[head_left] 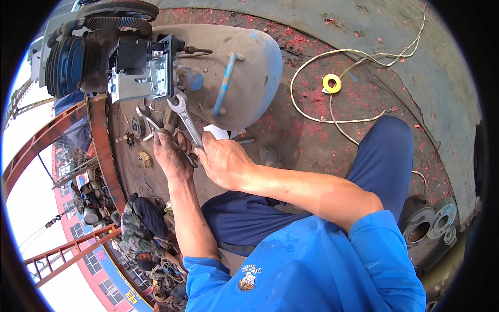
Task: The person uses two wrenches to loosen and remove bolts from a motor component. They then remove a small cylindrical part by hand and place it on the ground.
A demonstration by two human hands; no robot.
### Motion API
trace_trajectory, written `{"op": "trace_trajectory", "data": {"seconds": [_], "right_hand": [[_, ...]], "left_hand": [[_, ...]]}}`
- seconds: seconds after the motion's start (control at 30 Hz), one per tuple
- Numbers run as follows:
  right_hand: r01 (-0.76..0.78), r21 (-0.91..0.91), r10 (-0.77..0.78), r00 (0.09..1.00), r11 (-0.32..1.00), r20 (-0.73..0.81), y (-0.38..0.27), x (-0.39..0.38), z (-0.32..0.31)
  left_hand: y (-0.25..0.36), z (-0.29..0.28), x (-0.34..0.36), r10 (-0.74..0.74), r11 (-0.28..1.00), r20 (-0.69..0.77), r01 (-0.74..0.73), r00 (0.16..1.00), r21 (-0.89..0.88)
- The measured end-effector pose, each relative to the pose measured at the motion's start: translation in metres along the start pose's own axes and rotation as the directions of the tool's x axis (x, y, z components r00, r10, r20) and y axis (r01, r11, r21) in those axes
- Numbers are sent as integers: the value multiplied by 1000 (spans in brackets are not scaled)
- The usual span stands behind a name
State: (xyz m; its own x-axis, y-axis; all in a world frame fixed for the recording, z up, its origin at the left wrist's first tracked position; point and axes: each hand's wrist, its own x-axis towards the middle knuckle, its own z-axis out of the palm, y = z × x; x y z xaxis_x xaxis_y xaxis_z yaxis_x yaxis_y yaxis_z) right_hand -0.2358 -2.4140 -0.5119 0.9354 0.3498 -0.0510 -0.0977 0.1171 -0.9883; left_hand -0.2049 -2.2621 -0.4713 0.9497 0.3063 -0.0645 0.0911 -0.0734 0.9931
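My left hand [171,158] grips a smaller open-end wrench [152,119], its fingers wrapped round the handle. My right hand [226,161] holds a larger wrench [187,119], whose jaw is raised at a fitting [169,117] under a silver-and-black metal housing [140,70]. The housing sits on a dusty blue compressor with a ribbed cylinder [65,65], a tank [244,83] and a tubular blue handle [224,83]. Whether either jaw is seated on a nut I cannot tell.
A cream cable [309,117] loops on the stained floor with a yellow tape roll [331,83]. Metal flanges [418,229] lie at lower right. Red steel beams [106,151] stand left. A person in camouflage [135,229] crouches among scrap parts at lower left. Small parts [144,158] lie below the compressor.
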Motion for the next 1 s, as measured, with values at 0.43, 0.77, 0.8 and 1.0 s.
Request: {"op": "trace_trajectory", "data": {"seconds": [0.43, 0.77, 0.8, 1.0], "right_hand": [[-325, 138, 221, 844, 935, 489, -59, 21, -156], [-299, 201, 202, 896, 933, 394, -73, 17, -133], [-231, 181, 161, 929, 956, 333, -66, 16, -122], [65, 274, 5, 968, 960, -250, -43, 1, -10]], "left_hand": [[2, 1, -1, -28, 996, 50, 23, 998, 89], [-2, -7, 3, -41, 999, 27, 40, 999, 32], [-4, -8, 4, -53, 998, 36, 52, 998, 22], [-9, -11, 7, -35, 999, 61, 36, 998, -18]]}}
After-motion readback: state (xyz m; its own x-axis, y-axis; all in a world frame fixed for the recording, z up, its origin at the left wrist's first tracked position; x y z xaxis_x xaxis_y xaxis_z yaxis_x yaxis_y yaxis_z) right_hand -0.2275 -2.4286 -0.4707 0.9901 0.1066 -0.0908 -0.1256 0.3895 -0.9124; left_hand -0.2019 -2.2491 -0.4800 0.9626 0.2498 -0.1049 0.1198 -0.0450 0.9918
